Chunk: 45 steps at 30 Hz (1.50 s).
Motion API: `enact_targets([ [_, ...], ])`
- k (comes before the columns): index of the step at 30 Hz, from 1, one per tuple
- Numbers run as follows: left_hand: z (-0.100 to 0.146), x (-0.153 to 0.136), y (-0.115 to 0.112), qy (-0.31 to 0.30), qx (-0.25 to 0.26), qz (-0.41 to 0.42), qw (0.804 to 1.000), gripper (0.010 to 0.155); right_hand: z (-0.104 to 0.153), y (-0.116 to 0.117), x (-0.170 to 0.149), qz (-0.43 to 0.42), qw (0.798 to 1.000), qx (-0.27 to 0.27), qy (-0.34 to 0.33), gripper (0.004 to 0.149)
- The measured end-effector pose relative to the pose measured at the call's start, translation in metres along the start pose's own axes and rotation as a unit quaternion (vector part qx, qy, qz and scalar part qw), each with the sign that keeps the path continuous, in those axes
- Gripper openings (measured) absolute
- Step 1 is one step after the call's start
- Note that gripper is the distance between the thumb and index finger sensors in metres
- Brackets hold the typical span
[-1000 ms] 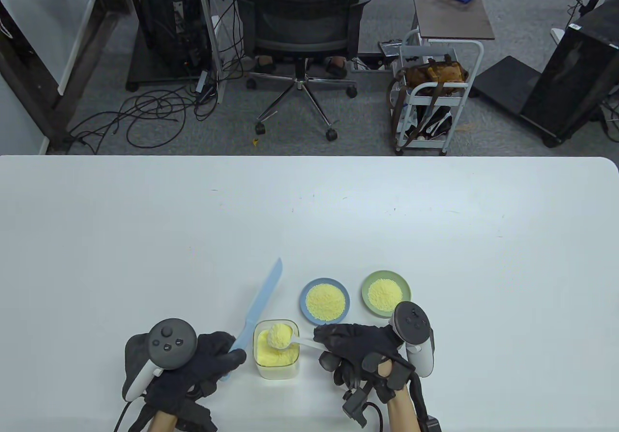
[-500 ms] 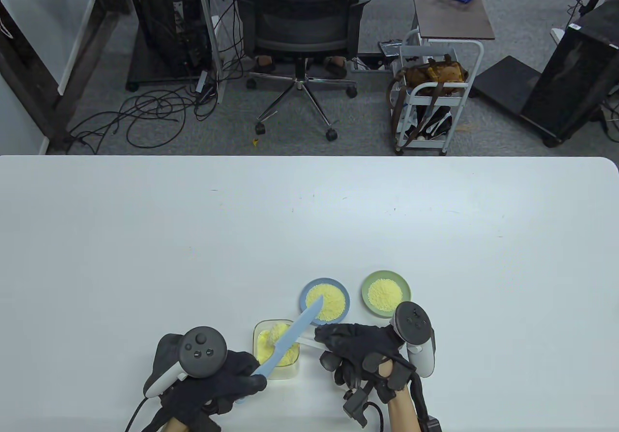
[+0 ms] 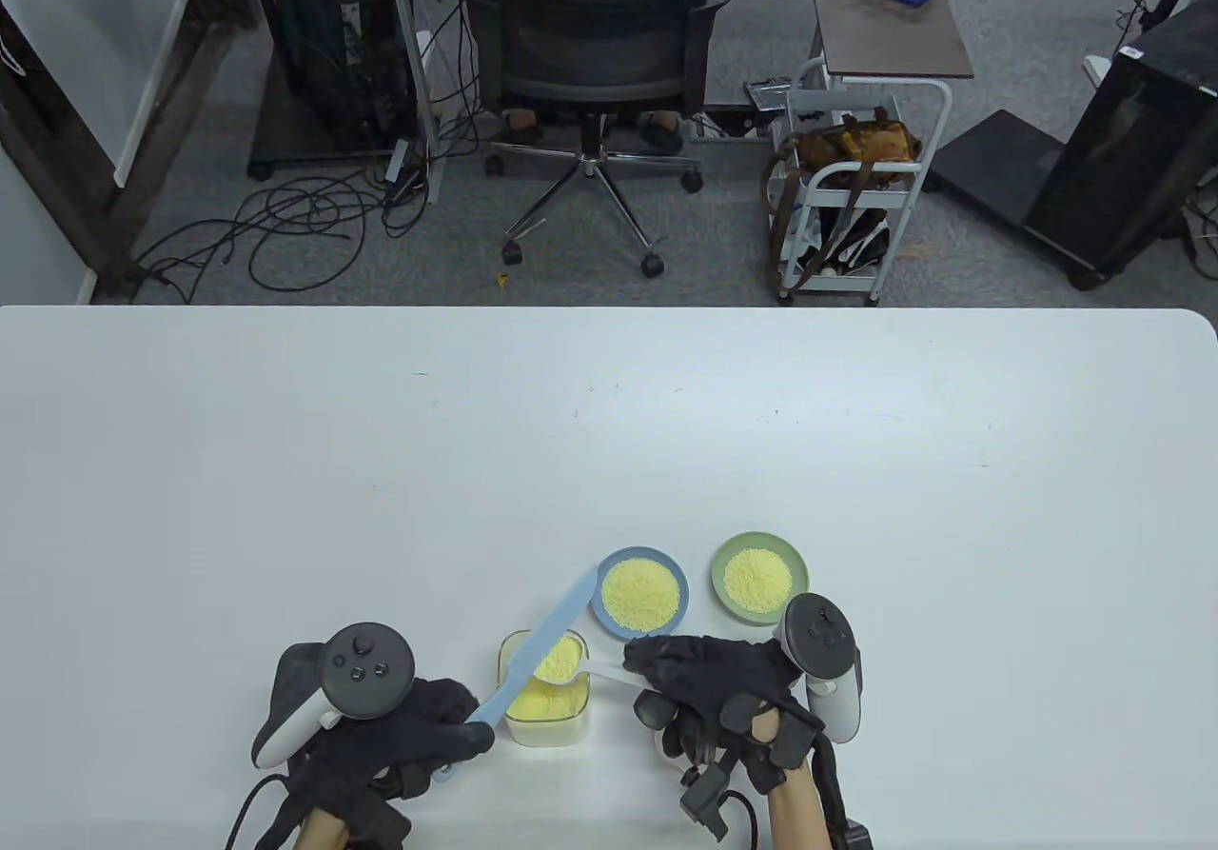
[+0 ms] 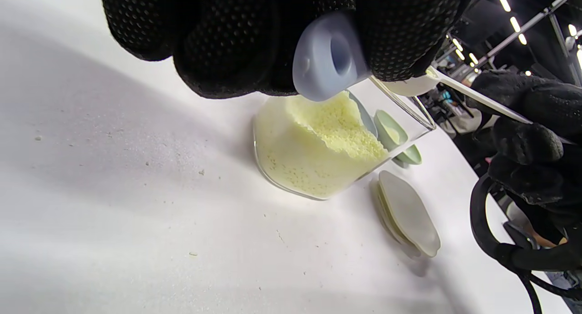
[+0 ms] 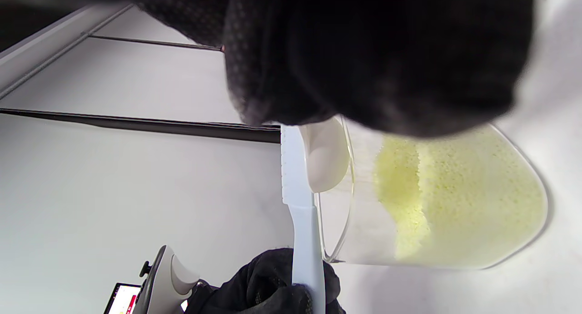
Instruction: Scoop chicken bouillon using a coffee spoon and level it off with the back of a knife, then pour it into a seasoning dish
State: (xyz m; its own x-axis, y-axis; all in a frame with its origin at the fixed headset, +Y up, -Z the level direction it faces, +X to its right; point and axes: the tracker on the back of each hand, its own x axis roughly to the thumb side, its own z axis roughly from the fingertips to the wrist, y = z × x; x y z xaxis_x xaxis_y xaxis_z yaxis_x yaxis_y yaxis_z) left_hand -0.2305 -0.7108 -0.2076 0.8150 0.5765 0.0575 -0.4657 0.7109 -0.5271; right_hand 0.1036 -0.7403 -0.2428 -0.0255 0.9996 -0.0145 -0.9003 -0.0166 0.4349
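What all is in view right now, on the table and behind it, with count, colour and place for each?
Clear glass container of yellow bouillon: one, near table edge, between the hands.
Light blue plastic knife: one, blade lying across the spoon's bowl above the container.
White coffee spoon: one, bowl of yellow granules over the container.
Blue seasoning dish: one, holding yellow granules, just beyond the container.
Green seasoning dish: one, holding yellow granules, right of the blue one.
Pale lid: one, flat beside the container.
White table: one.
Black office chair: one, beyond the table.
White cart: one, right of the chair.
Left hand: black glove, grips the knife handle.
Right hand: black glove, holds the spoon handle.
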Motion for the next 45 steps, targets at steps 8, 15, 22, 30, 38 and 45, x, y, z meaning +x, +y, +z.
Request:
enact_targets([
  [8,0.001,-0.007,0.006,0.004,-0.011,0.014,1.0,0.046,0.001,-0.001,0.0,0.002,1.0,0.002,0.0,0.039],
  [15,0.004,-0.014,0.012,0.008,0.006,0.039,0.999,0.046,0.001,-0.001,0.001,-0.002,1.0,0.002,-0.003,0.039],
  [22,-0.006,-0.043,0.013,0.132,0.116,0.02,0.984,0.047,0.001,-0.001,0.0,-0.003,1.0,0.002,-0.004,0.039],
  [30,-0.025,-0.071,0.003,0.215,0.114,0.013,0.97,0.048,0.001,0.0,0.0,-0.005,1.0,0.007,-0.004,0.039],
  [38,-0.032,-0.069,-0.005,0.261,0.092,-0.102,0.955,0.046,0.0,0.001,0.001,-0.005,1.0,0.012,-0.011,0.039],
  [45,-0.03,-0.071,-0.004,0.285,0.114,-0.144,0.941,0.048,0.0,0.002,0.001,-0.004,1.0,0.012,-0.013,0.039],
])
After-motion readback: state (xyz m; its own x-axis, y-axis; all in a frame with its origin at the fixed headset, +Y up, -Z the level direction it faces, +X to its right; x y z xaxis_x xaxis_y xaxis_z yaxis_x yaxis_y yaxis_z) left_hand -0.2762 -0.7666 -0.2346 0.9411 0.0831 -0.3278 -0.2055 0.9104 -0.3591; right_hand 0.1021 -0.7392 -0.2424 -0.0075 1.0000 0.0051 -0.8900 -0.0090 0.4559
